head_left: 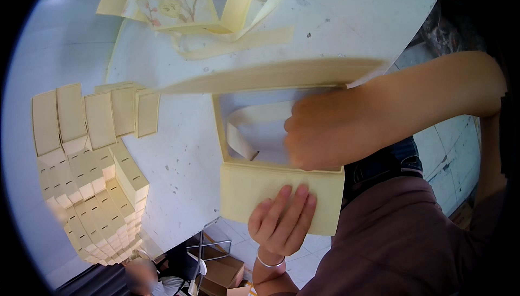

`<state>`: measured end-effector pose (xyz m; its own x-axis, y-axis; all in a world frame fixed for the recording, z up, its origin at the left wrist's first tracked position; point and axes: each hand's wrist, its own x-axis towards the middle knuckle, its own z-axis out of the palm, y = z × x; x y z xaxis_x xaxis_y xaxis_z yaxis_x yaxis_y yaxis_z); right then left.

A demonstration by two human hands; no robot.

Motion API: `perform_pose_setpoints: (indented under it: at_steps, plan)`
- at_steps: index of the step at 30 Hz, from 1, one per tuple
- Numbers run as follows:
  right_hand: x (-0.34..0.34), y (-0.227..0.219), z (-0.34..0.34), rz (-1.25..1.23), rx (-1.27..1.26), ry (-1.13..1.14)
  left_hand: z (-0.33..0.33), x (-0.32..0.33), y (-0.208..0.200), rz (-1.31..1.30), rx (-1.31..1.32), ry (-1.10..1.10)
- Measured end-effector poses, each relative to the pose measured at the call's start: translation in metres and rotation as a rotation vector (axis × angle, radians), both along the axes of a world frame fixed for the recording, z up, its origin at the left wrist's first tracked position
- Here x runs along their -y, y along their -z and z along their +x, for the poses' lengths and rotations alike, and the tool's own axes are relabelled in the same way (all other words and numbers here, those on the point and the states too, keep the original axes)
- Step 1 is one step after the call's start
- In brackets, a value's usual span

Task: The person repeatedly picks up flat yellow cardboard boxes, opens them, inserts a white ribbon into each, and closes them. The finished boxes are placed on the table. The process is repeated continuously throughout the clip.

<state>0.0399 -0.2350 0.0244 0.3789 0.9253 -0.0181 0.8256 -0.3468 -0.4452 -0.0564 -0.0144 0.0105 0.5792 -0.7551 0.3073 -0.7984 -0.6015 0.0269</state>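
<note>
A cream gift box [218, 128] lies open in front of me, with a pale lining and a broad flap at its near side. Inside it curls a cream ribbon [241, 141]. My right hand [319, 128] is closed in a fist inside the box, at the ribbon's upper end; whatever its fingers hold is hidden. My left hand [284, 217], with a bracelet at the wrist, grips the near flap [244, 187]. Its fingers lie across the flap's surface, and the thumb is out of sight. A long panel [281, 74] stands along the far side, blurred.
Stacked cream boxes [103, 204] fill the table's left side. At the far end sits an open box with a flower pattern [179, 3], beside loose ribbon [244, 41]. The white table [173, 171] ends under the box. Cardboard boxes [222, 271] and another person [142, 277] are beyond its lower edge.
</note>
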Motion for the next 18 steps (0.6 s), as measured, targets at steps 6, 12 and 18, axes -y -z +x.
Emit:
perform_pose_setpoints:
  at_steps: [6, 12, 18]
  plan:
    - [-0.004, 0.038, 0.010, 0.171, -0.327, 0.035, -0.003, 0.005, 0.050, -0.530, 0.463, -0.344]
    - [0.003, 0.022, 0.008, 0.098, -0.358, 0.051, -0.025, 0.049, 0.087, -0.939, 0.240, -0.553]
    - [-0.001, 0.024, 0.016, 0.048, -0.303, -0.038, -0.029, 0.041, 0.105, -0.812, -0.162, -0.608]
